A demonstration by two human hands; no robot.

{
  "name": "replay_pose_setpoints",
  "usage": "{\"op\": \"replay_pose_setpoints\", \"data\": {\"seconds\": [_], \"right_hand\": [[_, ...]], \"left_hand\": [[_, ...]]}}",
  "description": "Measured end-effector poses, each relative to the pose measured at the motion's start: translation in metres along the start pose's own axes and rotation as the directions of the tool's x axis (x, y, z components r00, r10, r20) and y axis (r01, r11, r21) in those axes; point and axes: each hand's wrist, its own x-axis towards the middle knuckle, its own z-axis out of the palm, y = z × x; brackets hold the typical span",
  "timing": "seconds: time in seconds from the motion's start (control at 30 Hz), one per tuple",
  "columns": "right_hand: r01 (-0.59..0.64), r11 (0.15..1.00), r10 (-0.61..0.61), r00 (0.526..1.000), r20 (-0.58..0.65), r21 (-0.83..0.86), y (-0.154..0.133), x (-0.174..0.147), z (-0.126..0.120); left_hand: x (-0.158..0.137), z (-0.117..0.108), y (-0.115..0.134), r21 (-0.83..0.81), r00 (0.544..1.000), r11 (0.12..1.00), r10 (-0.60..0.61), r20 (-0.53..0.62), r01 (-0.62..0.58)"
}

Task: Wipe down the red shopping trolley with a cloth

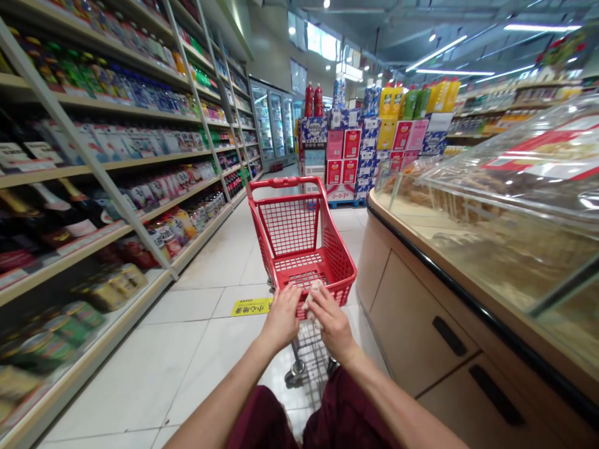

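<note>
I see the bare left forearm (pixel 224 390) and right forearm (pixel 397 396) slanting inward, left hand (pixel 283 312) palm-down, right hand (pixel 331 321) just beside it, fingers bent.

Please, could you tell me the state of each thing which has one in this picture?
Red cart: upright on wheels.
Left hand: laid on the near rim.
Whitish cloth: bunched.
Right hand: gripping it at that rim.
Cabinet fronts: closed.
Yellow floor sign: flat.
Red bottles: upright.
Ceiling light: lit.
Fridge doors: apparently shut.
</note>
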Motion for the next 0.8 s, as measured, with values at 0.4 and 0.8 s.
{"op": "replay_pose_setpoints", "data": {"seconds": [0.4,0.8], "right_hand": [[0.013,0.999,-0.013,1.000,-0.004,0.053,-0.019,0.015,-0.005],[-0.047,0.998,0.054,0.964,0.261,-0.033,0.008,0.052,-0.033]], "left_hand": [[-0.004,-0.007,-0.008,-0.072,1.000,0.997,-0.012,-0.011,0.011],[-0.012,-0.004,-0.010,-0.072,0.998,0.997,-0.009,-0.066,0.004]]}}
